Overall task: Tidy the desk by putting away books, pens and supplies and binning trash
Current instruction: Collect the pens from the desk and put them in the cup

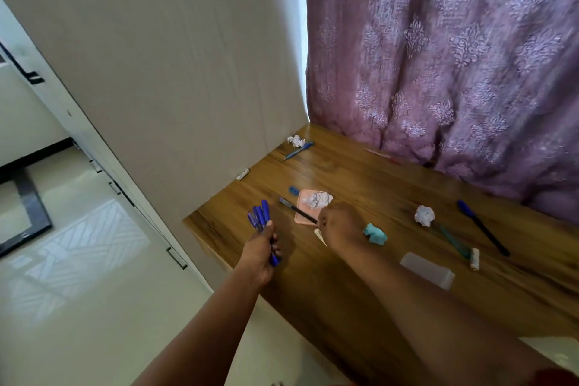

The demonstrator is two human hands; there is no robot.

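Note:
My left hand (261, 249) grips a bunch of blue pens (260, 219) above the desk's left end. My right hand (340, 226) pinches one end of a dark pen (296, 210), which points away to the left over a pink pad (305, 208). A crumpled white paper (320, 199) lies on that pad. More crumpled paper sits at mid-desk (424, 215) and in the far corner (295, 140). Loose pens lie on the wooden desk (360, 276): a blue one (299, 150) at the back, a blue-capped dark one (482, 227) and a teal one (454, 241) to the right.
A teal crumpled wad (375, 234), a translucent flat case (427, 269), a small white roll (474, 258), a small blue piece (294, 190) and a white item by the wall (242, 173) also lie on the desk. A purple curtain (454, 56) hangs behind; a beige wall panel (188, 56) stands left.

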